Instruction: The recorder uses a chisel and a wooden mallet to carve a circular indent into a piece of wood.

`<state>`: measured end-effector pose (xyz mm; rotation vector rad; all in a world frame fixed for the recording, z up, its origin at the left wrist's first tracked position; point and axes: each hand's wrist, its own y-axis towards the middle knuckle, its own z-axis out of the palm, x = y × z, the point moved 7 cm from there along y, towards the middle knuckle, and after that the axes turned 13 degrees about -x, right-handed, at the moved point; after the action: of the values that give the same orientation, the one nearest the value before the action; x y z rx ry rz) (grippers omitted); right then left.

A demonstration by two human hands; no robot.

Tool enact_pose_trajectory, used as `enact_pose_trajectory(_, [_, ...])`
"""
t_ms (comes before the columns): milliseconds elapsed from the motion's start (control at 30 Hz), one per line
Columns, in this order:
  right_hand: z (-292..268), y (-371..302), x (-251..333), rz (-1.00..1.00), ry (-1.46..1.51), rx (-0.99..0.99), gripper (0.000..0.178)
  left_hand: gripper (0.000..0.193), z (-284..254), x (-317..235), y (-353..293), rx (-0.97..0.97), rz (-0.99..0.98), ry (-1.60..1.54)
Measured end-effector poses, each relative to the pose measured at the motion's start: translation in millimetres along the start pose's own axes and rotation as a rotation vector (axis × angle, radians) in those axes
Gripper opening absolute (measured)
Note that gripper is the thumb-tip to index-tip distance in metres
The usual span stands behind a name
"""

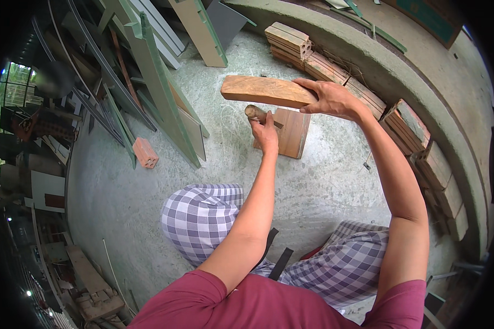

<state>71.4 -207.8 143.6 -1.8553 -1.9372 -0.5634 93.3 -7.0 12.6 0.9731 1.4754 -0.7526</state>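
My right hand [337, 100] is closed around the right end of a thick, slightly curved wooden block [266, 91], held lengthwise above the floor. Just below it, my left hand [265, 134] grips a tool by its round wooden handle [252, 111]. A short dark part of the tool shows past my fingers; its kind is hard to tell, as the hand covers much of it. Beneath the tool, a squarish brown wooden board [294, 131] rests on the floor, partly covered by my left hand and the block.
Grey concrete floor [121, 203] surrounds my checked trouser legs [203, 219]. Hollow bricks [291, 43] line a curved low wall [362, 38] at the right. Green-edged panels [170, 104] lean at the upper left, near a single hollow brick [145, 153]. Scrap timber [93, 274] lies lower left.
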Motion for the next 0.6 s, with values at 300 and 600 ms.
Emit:
enact_pose_trajectory(300, [-66,-5,53,-0.123,0.371,-0.295,0.080,0.044,17,16,6,0.037,0.145,0.047])
enact_pose_trajectory(600, [7,-13,1,0.149,0.219,0.230,0.086,0.040,19,3,-2,0.124,0.015,0.014])
